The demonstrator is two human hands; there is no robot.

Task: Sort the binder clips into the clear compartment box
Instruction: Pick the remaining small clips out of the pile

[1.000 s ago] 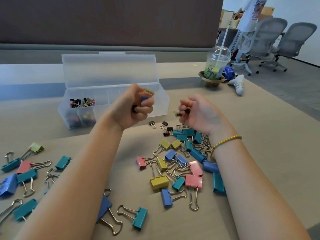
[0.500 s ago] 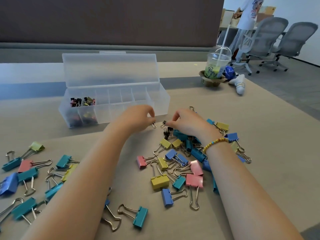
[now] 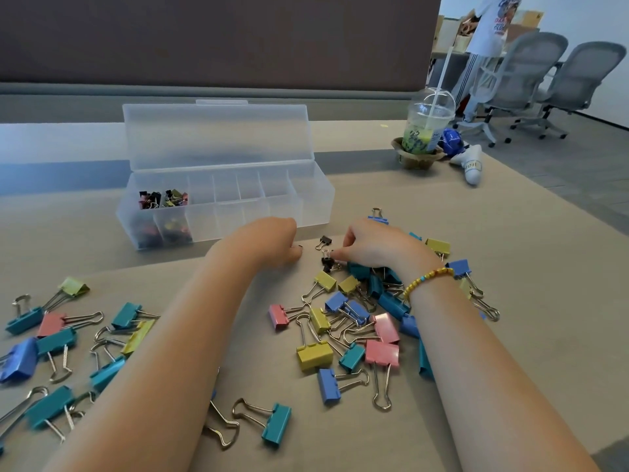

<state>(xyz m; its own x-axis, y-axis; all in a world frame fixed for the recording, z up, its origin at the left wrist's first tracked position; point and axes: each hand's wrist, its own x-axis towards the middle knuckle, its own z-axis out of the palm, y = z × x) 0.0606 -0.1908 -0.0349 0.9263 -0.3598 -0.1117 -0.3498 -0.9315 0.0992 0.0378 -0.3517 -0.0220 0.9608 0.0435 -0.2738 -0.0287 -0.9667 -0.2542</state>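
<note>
Right hand (image 3: 371,245) is pinching a tiny black clip (image 3: 327,261); left hand (image 3: 272,243) is curling, contents hidden. Small clips could be slipping free.

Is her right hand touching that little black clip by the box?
Touching. In the head view, the right hand fingertips pinch the wire handle of the small black clip.

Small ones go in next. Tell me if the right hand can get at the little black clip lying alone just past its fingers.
Probably yes. The right hand is down on the table with its fingertips right beside the little black clip, and nothing lies between them. The left hand sits to the other side, apart from it.
</note>
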